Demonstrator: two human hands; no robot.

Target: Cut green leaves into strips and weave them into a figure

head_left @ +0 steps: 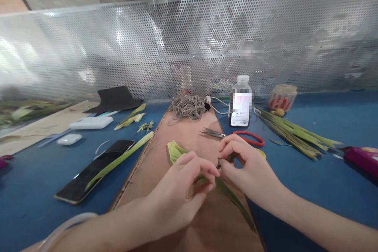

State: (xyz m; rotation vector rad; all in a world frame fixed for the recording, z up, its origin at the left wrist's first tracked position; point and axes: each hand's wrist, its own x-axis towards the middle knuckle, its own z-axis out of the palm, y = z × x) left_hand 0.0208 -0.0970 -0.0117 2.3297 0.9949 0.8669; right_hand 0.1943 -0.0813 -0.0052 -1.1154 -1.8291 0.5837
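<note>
My left hand [186, 185] is curled over the brown board [189, 236], its fingers wrapped round part of a green leaf. Facing it on the right, my right hand [248, 165] pinches a small dark piece between thumb and forefinger. A long green leaf strip [236, 202] runs from between the hands down toward the board's right edge. Behind my left hand lies a pale green folded leaf [175, 151]. Scissors with red handles [251, 138] rest just behind my right hand, blades pointing left.
A grey cord pile [190, 107] tops the board's far end. A lit phone [240, 108] leans on a bottle; green stalks [295, 132] and a jar [282, 97] stand right. Left are a dark phone [94, 173] and a white case [69, 139]. Perforated metal screen [132, 47] behind.
</note>
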